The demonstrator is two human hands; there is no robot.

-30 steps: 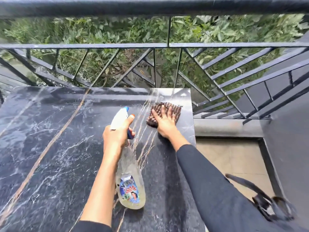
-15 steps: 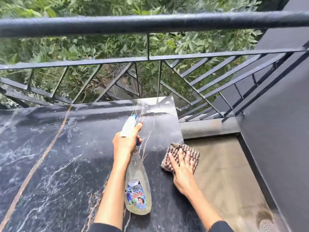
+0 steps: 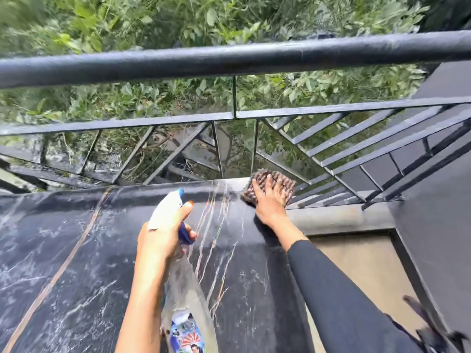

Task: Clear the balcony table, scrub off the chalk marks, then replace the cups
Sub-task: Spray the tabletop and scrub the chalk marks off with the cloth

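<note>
Left hand [image 3: 163,240] grips spray bottle [image 3: 183,289] over the black marble desk [image 3: 76,250]; right hand [image 3: 270,202], fingers flat, presses checked cloth [image 3: 283,182] at desk's 1 o'clock corner.

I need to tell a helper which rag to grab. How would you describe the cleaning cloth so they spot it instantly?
Find the black marble table against the balcony railing, then its far right corner. The cloth lies there under the right hand, flat on the surface. It is the only brown checked fabric; the left hand holds a spray bottle.
</note>
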